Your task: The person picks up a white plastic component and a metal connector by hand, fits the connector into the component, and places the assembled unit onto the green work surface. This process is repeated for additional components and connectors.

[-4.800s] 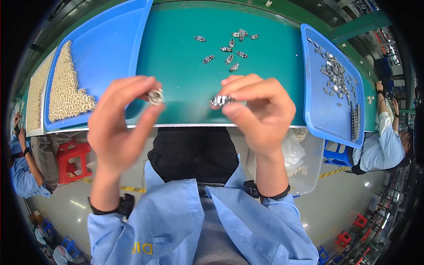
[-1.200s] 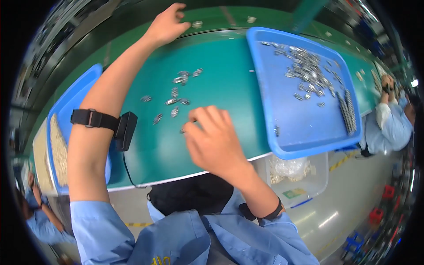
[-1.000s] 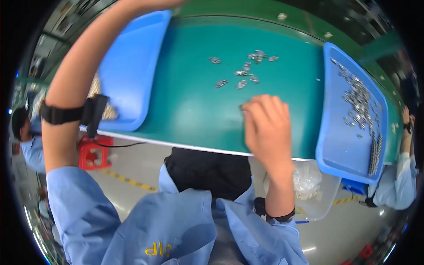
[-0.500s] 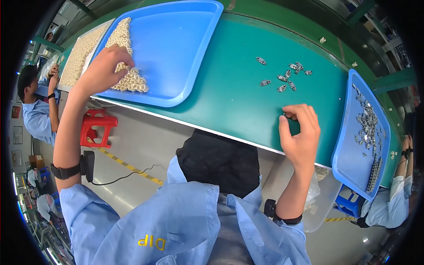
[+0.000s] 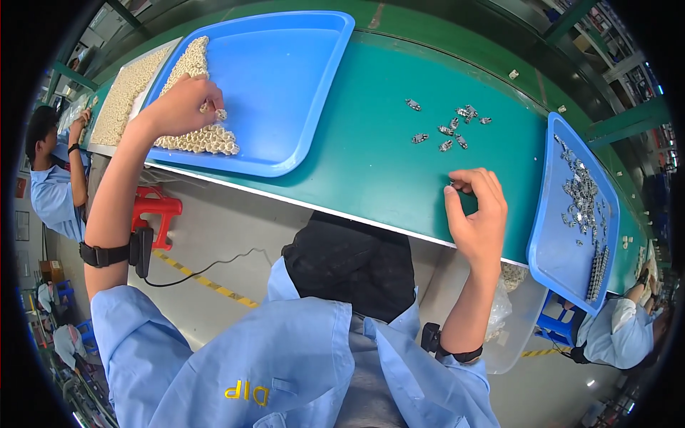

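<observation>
My left hand (image 5: 187, 105) is over the blue tray (image 5: 285, 93) on the left, its thumb and fingertips closed on a cream-coloured ring-shaped part (image 5: 220, 114). Below and behind it, many similar cream parts (image 5: 203, 139) lie packed in rows along the tray's left side. Above the green tabletop (image 5: 357, 164), near its front edge, my right hand (image 5: 481, 214) is curled with thumb and forefinger pinched together. A tiny metal part shows at those fingertips, mostly hidden. Several loose silver metal parts (image 5: 454, 124) lie on the tabletop beyond my right hand.
At the right, a second blue tray (image 5: 553, 250) holds a heap of metal parts (image 5: 581, 192) and a neat row of them. A white tray of cream parts (image 5: 128, 100) stands far left. A red stool (image 5: 157, 207) is below the table. Co-workers sit at both sides.
My left hand has risen slightly off the packed rows and turned, and a cream part now shows in its fingertips. My right hand keeps its pinch, nearly still. The view has shifted a little.
</observation>
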Demonstrator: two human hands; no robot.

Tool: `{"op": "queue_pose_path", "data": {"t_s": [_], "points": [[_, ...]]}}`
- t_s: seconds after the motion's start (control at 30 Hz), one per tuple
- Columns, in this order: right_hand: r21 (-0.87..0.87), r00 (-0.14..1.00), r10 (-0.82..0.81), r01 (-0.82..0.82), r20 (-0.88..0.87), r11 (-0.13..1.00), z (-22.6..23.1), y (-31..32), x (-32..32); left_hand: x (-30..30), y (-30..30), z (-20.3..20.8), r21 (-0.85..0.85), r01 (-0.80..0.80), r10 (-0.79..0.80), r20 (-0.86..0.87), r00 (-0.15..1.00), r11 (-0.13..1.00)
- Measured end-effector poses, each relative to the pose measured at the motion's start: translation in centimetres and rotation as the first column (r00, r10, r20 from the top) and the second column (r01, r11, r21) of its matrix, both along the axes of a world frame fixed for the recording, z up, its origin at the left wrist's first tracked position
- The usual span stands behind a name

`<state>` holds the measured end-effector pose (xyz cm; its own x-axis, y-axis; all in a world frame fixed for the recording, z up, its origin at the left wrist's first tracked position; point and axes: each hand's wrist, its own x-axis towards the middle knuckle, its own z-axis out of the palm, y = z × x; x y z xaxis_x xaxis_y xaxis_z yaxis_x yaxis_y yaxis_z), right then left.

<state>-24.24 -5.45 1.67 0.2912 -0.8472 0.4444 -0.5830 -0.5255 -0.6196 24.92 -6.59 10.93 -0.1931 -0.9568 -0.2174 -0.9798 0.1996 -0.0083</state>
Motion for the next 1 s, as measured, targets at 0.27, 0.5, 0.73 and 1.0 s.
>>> {"op": "queue_pose_path", "data": {"t_s": [0.27, 0.5, 0.73, 1.0], "points": [[0.001, 0.999, 0.007, -0.007, 0.048, 1.0, 0.0, 0.1, -0.1, -1.1, -0.6, -2.3, -0.196, 0.028, -0.073, -0.227, 0.971, 0.98], [0.028, 0.995, 0.012, -0.015, 0.096, 0.999, 0.0, 0.1, -0.1, -3.9, 0.4, -2.6, -0.345, -0.161, 0.115, -0.148, 0.982, 0.925], [0.042, 0.994, 0.0, -0.005, 0.11, 0.999, 0.1, 0.1, 0.0, -5.2, -0.3, -3.2, -0.243, -0.393, 0.4, -0.021, 0.916, 0.887], [0.029, 0.996, 0.023, -0.025, 0.084, 0.999, 0.1, 0.2, -0.3, -6.7, 1.2, -3.6, -0.486, -0.128, -0.084, -0.39, 0.917, 0.865]]}}
